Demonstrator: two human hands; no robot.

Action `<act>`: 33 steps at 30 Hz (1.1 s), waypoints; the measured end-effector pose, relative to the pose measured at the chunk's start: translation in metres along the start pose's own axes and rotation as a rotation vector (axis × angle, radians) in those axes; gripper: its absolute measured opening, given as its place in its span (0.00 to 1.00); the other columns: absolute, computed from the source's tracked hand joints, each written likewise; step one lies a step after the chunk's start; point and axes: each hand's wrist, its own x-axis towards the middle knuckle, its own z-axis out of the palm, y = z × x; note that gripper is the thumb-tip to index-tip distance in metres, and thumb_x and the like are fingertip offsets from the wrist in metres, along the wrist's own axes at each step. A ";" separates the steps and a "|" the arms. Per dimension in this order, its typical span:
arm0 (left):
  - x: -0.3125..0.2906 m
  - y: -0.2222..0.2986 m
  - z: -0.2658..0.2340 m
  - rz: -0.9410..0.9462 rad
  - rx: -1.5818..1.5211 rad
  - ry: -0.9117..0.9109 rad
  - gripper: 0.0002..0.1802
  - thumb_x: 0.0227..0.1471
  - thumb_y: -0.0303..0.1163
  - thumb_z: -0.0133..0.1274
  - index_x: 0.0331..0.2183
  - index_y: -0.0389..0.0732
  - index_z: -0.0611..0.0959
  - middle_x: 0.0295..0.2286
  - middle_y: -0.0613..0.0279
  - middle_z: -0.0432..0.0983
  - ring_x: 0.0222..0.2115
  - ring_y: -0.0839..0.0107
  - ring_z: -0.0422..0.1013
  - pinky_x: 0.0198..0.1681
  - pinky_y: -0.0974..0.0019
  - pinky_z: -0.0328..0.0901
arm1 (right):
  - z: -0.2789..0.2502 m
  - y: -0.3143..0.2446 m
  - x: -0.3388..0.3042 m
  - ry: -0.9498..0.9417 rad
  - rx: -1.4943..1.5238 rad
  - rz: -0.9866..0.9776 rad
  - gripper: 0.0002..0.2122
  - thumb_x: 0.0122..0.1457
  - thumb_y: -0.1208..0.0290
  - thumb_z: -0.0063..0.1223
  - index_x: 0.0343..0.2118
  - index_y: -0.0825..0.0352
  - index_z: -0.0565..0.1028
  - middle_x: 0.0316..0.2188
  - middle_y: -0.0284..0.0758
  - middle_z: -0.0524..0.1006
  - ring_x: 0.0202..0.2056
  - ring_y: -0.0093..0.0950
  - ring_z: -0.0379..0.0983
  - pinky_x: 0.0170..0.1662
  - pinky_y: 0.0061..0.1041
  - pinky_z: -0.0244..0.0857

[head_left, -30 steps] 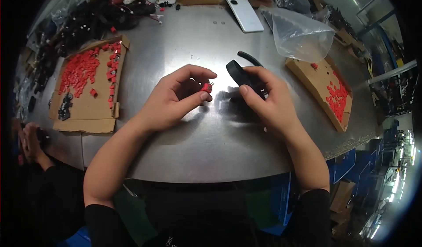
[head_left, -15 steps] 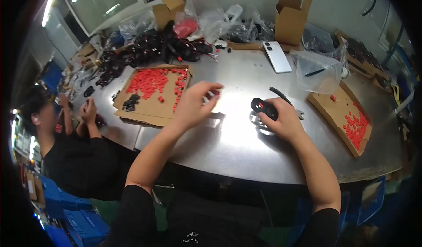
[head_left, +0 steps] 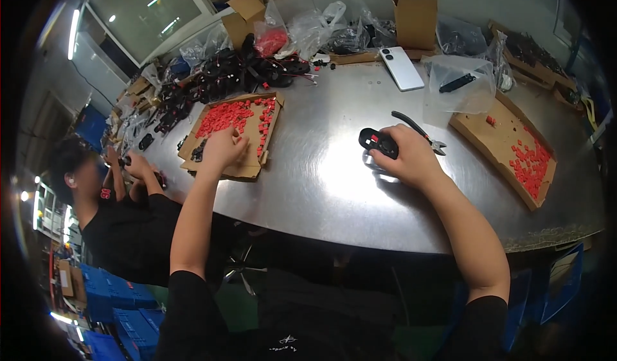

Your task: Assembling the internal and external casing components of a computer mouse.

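My right hand [head_left: 411,155] grips a black oval plastic housing [head_left: 385,145] just above the metal table. A small red piece and a white spot show inside the housing. Beside this hand lie diagonal cutters [head_left: 419,130] with black handles. Over the left cardboard tray [head_left: 243,168], my left hand [head_left: 223,150] has its fingers bent, the thumb a little apart, and nothing visible between them. Small red plastic parts [head_left: 225,115] fill the back of that tray, with more lined along its right side. Small black parts [head_left: 198,151] lie just left of the hand.
A right cardboard tray [head_left: 472,127] holds more red parts. At the back are a white phone [head_left: 402,69], a clear plastic bag [head_left: 459,101], an upright cardboard box [head_left: 414,20] and heaped black wired parts [head_left: 247,72]. A co-worker [head_left: 128,220] handles something at the left.
My left hand has moved left from the middle of the table to the left tray. The right hand keeps hold of the housing, and the view has shifted slightly.
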 end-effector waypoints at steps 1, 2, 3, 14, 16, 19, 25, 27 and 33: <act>0.000 -0.006 0.009 0.005 0.000 -0.001 0.15 0.57 0.41 0.57 0.38 0.39 0.83 0.36 0.49 0.82 0.39 0.52 0.79 0.45 0.52 0.72 | -0.002 -0.003 0.000 0.003 -0.002 0.004 0.25 0.55 0.54 0.64 0.45 0.73 0.78 0.41 0.47 0.79 0.44 0.44 0.77 0.51 0.38 0.70; 0.000 -0.026 0.018 0.098 -0.046 0.097 0.14 0.57 0.39 0.57 0.38 0.39 0.83 0.33 0.50 0.82 0.36 0.53 0.79 0.43 0.53 0.72 | 0.000 -0.009 0.003 0.014 -0.024 -0.069 0.25 0.55 0.54 0.64 0.45 0.73 0.78 0.40 0.46 0.79 0.44 0.44 0.76 0.50 0.38 0.70; 0.000 -0.030 0.023 0.202 -0.101 0.190 0.12 0.56 0.37 0.57 0.38 0.39 0.83 0.31 0.51 0.82 0.34 0.53 0.79 0.41 0.53 0.73 | -0.002 -0.013 0.004 0.027 -0.056 -0.132 0.25 0.54 0.54 0.64 0.46 0.72 0.78 0.40 0.46 0.78 0.44 0.44 0.76 0.50 0.39 0.70; -0.012 -0.028 0.011 0.228 -0.160 0.299 0.23 0.56 0.33 0.56 0.53 0.40 0.81 0.34 0.49 0.81 0.34 0.58 0.79 0.38 0.59 0.71 | -0.005 -0.024 -0.001 0.026 -0.042 -0.269 0.25 0.51 0.58 0.67 0.47 0.72 0.77 0.39 0.44 0.77 0.42 0.43 0.76 0.48 0.38 0.70; -0.012 -0.015 0.003 0.229 -0.253 0.224 0.19 0.60 0.31 0.55 0.52 0.39 0.82 0.39 0.52 0.82 0.37 0.66 0.78 0.43 0.64 0.72 | -0.004 -0.021 -0.001 0.018 -0.045 -0.254 0.26 0.52 0.57 0.67 0.48 0.72 0.77 0.39 0.44 0.77 0.43 0.43 0.76 0.48 0.37 0.70; -0.015 -0.015 0.002 0.235 -0.934 0.039 0.18 0.63 0.29 0.55 0.54 0.39 0.80 0.40 0.56 0.83 0.39 0.70 0.78 0.45 0.66 0.71 | -0.001 -0.026 0.001 -0.015 -0.024 -0.239 0.26 0.52 0.58 0.67 0.48 0.72 0.77 0.39 0.44 0.77 0.43 0.43 0.76 0.48 0.37 0.70; -0.047 0.057 -0.003 0.341 -1.403 -0.119 0.22 0.60 0.24 0.58 0.55 0.39 0.76 0.42 0.57 0.82 0.41 0.71 0.78 0.48 0.65 0.72 | -0.003 -0.024 0.000 -0.016 0.017 -0.229 0.25 0.51 0.61 0.68 0.48 0.71 0.77 0.40 0.44 0.78 0.43 0.42 0.77 0.48 0.36 0.71; -0.049 0.075 0.008 0.421 -1.421 -0.207 0.17 0.60 0.22 0.58 0.51 0.39 0.78 0.42 0.57 0.82 0.42 0.72 0.77 0.47 0.67 0.72 | -0.006 -0.027 0.000 0.057 0.162 -0.251 0.25 0.51 0.63 0.68 0.49 0.72 0.77 0.41 0.44 0.79 0.42 0.41 0.78 0.48 0.33 0.72; -0.061 0.163 0.027 0.530 -1.487 -0.350 0.14 0.60 0.19 0.58 0.48 0.35 0.82 0.43 0.61 0.80 0.44 0.74 0.76 0.52 0.69 0.71 | -0.004 -0.036 0.000 0.156 0.354 -0.266 0.26 0.49 0.71 0.69 0.53 0.71 0.76 0.43 0.43 0.79 0.42 0.34 0.78 0.47 0.28 0.72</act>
